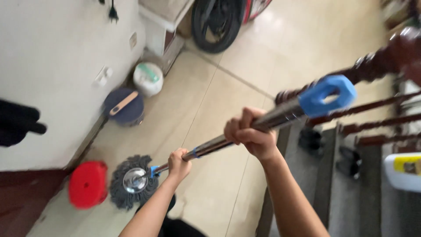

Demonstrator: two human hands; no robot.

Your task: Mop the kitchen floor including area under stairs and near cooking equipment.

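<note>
I hold a long metal mop pole point(215, 143) with both hands. My left hand point(179, 164) grips the pole low down, close to the mop head. My right hand point(251, 133) is closed around the pole higher up, just below its blue loop handle point(330, 95). The grey stringy mop head point(130, 181), with a round shiny metal disc in its middle, rests on the beige tiled floor point(219, 96) near the wall.
A red round stool point(88, 184) stands left of the mop head. Along the white wall point(52, 57) sit a dark round container point(125, 106) with a wooden handle and a white bucket point(148, 78). A motorbike tyre point(218, 21) is at the top. Grey stairs point(351, 188) with dark wooden railing point(377, 66) rise on the right.
</note>
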